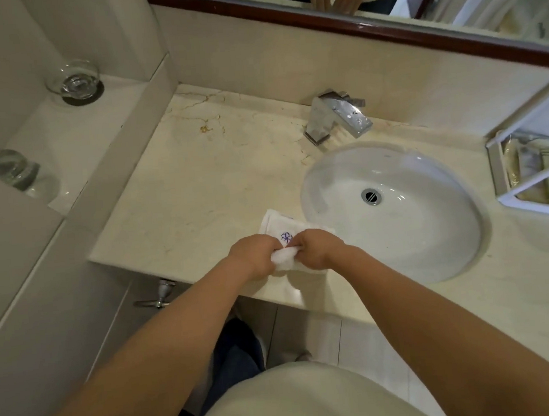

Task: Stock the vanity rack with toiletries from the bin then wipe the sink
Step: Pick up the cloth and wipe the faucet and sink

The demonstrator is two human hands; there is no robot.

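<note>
A small white cloth (276, 226) with a purple flower mark lies on the marble counter (204, 184), just left of the round white sink (396, 210). My left hand (254, 256) and my right hand (320, 248) both pinch the cloth's near edge, bunching it between them. At the far right stands the white vanity rack (499, 171) with several wrapped toiletries (536, 175) lying in it. The bin is out of view.
A chrome faucet (336, 116) stands behind the sink. Clear glasses (74, 81) sit on a side ledge at the left. A mirror with a dark wood frame (350, 23) runs along the back wall. Below the counter's front edge a metal handle (158, 297) sticks out.
</note>
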